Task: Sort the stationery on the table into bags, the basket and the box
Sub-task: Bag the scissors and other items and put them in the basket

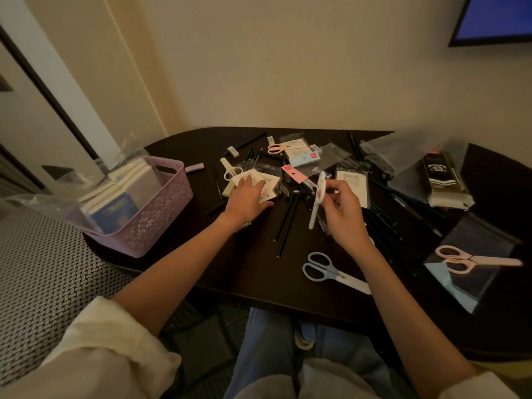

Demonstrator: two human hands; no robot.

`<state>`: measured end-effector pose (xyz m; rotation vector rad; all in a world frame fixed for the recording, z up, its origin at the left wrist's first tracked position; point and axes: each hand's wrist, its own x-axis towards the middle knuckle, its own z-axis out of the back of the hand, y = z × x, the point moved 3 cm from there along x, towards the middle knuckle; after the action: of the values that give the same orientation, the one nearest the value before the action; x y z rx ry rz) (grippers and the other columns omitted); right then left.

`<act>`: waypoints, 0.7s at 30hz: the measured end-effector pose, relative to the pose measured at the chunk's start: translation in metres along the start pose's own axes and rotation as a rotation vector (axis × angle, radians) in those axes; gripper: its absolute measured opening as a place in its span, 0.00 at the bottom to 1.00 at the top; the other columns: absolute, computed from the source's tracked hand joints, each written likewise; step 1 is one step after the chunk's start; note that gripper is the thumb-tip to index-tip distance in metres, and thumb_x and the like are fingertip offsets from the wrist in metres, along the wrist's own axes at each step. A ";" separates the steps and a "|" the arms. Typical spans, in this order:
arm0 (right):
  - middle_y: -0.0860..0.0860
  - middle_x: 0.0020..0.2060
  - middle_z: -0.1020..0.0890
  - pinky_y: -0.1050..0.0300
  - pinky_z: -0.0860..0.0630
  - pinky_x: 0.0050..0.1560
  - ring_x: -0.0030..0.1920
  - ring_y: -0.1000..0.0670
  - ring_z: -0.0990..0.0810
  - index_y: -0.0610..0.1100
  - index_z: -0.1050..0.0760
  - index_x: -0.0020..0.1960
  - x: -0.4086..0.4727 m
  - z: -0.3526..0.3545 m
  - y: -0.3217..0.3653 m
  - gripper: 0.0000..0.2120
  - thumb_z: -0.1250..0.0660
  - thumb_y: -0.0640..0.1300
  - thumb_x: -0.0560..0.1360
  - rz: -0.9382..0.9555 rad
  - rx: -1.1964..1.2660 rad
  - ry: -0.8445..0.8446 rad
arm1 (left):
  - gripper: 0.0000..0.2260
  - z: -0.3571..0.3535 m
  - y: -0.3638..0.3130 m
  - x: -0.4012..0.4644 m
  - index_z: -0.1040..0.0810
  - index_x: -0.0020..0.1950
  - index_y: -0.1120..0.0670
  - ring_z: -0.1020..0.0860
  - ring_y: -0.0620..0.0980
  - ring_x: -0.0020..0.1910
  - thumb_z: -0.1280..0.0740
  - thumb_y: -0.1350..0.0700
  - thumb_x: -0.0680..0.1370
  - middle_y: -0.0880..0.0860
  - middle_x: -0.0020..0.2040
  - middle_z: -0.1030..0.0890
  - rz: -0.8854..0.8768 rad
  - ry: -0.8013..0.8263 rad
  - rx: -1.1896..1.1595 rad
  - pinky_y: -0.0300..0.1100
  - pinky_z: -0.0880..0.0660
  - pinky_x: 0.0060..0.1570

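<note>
My right hand (342,214) grips a pair of white scissors (318,198) by the handle, held upright above the dark table (253,272). My left hand (246,198) rests flat on a clear packet with white cards (263,181) in the middle of the pile. Around them lie black pencils (286,223), white scissors (230,168), pink scissors (277,148), a pink tag (293,173) and small erasers (233,151). Grey-handled scissors (331,270) lie near the front edge. A lilac basket (161,208) with notebooks stands at the left.
At the right, pink scissors (472,262) lie on a clear bag (472,280). A dark box of pen refills (442,174) sits at the far right among clear plastic bags (383,151). A patterned seat (43,280) lies left of the table.
</note>
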<state>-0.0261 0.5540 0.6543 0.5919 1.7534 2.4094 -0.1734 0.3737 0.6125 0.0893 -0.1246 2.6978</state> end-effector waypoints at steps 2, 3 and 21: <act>0.52 0.48 0.21 0.65 0.28 0.37 0.39 0.59 0.24 0.42 0.30 0.59 0.000 0.003 -0.003 0.08 0.41 0.38 0.81 -0.048 0.112 -0.029 | 0.28 -0.004 -0.002 0.004 0.35 0.74 0.54 0.32 0.59 0.69 0.36 0.42 0.79 0.60 0.70 0.30 0.017 0.006 -0.019 0.53 0.29 0.64; 0.52 0.49 0.20 0.67 0.29 0.35 0.37 0.60 0.25 0.40 0.31 0.59 0.000 0.004 -0.003 0.08 0.42 0.37 0.81 -0.065 0.182 -0.046 | 0.26 -0.005 -0.004 0.005 0.34 0.73 0.55 0.30 0.58 0.67 0.37 0.43 0.79 0.60 0.68 0.28 0.020 0.006 -0.015 0.53 0.27 0.62; 0.45 0.41 0.29 0.64 0.33 0.33 0.35 0.53 0.32 0.39 0.31 0.57 -0.004 0.006 -0.003 0.16 0.44 0.32 0.71 -0.523 1.036 -0.010 | 0.20 0.038 -0.003 -0.043 0.26 0.67 0.61 0.25 0.59 0.65 0.32 0.68 0.75 0.61 0.65 0.24 -0.162 -0.497 -0.011 0.54 0.29 0.66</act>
<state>-0.0203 0.5594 0.6521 0.1417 2.6410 1.0553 -0.1313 0.3546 0.6470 0.7333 -0.2685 2.4581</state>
